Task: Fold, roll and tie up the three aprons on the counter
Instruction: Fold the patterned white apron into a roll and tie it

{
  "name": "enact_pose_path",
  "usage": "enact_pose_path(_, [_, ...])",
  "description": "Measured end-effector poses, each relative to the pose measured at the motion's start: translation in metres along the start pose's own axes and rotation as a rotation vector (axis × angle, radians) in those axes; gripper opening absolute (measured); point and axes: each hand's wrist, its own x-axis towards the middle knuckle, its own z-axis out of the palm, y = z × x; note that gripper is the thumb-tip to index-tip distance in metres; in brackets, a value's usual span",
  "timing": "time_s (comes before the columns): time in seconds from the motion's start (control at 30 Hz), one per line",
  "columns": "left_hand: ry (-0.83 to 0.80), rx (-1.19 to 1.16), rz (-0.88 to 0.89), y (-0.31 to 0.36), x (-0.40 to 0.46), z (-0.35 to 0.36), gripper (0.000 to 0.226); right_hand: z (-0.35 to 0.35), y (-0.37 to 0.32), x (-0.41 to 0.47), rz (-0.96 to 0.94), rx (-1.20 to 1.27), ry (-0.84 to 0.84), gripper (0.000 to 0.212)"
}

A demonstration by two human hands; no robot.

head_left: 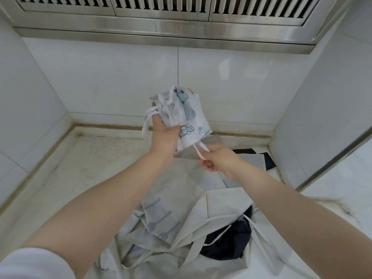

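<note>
White tiled walls close in a pale counter [60,178] under a steel extractor hood [161,17], and I am standing at its front edge. My left hand [164,135] is lifted above the middle of the counter, fingers curled round the printed apron [185,115], which is already folded and rolled into a tight bundle with its white ties wound about it. My right hand [217,160], just below and to the right, pinches the loose tie end [199,152] between thumb and fingers, pulling it out from the bundle's lower end. I judge this first apron is nearly finished: only the knot is left to draw tight. The other two are not yet begun. The grey apron [181,208] lies crumpled and spread along the front edge, straps trailing, and the dark apron [227,244] sits bunched partly under it near the front right. Both need folding, rolling and tying.
</note>
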Motion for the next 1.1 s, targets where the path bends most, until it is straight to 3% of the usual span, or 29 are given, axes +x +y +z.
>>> enact_pose_path(0.07, [-0.029,0.144,0.100,-0.004,0.003,-0.006,0.068,0.004,-0.004,-0.010,-0.069,-0.414,0.014,0.030])
enact_pose_path(0.13, [-0.049,0.292,0.148,-0.009,0.003,-0.009,0.070,0.007,-0.011,-0.015,-0.229,-0.984,0.113,0.039])
enact_pose_path(0.17, [-0.047,0.362,0.172,-0.011,0.003,-0.010,0.070,0.010,-0.016,-0.018,-0.324,-1.144,0.171,0.038])
enact_pose_path(0.23, [-0.062,0.472,0.205,-0.016,0.000,-0.010,0.069,0.011,-0.026,-0.020,-0.452,-1.141,0.199,0.028])
enact_pose_path(0.27, [-0.079,0.501,0.214,-0.019,-0.001,-0.011,0.070,0.010,-0.030,-0.018,-0.467,-0.971,0.179,0.025])
enact_pose_path(0.37, [-0.116,0.491,0.206,-0.033,-0.004,-0.015,0.081,0.005,-0.035,-0.016,-0.254,-0.112,0.151,0.017])
enact_pose_path(0.47, [-0.181,0.516,0.168,-0.056,-0.009,-0.022,0.078,0.010,-0.016,-0.006,0.001,0.215,0.182,0.020])
enact_pose_path(0.53, [-0.204,0.527,0.109,-0.083,-0.011,-0.030,0.074,0.022,0.005,0.010,0.151,0.202,0.195,0.015])
enact_pose_path(0.6, [-0.213,0.505,0.065,-0.112,-0.011,-0.042,0.073,0.034,0.032,0.024,0.182,0.167,0.223,0.016])
enact_pose_path(0.67, [-0.233,0.547,0.020,-0.140,-0.007,-0.054,0.073,0.046,0.061,0.037,0.078,0.066,0.243,0.021])
enact_pose_path(0.8, [-0.245,0.797,0.013,-0.155,-0.011,-0.068,0.070,0.060,0.095,0.053,-0.208,-0.447,0.186,0.024])
enact_pose_path(0.97, [-0.153,1.088,0.186,-0.166,-0.005,-0.090,0.068,0.068,0.109,0.073,-0.176,-0.789,0.156,0.023])
enact_pose_path(1.03, [-0.170,1.053,0.272,-0.165,-0.001,-0.093,0.060,0.068,0.112,0.073,-0.124,-0.837,0.170,0.025])
enact_pose_path(1.1, [-0.136,0.855,0.246,-0.159,0.002,-0.092,0.046,0.068,0.114,0.074,-0.093,-0.863,0.174,0.027])
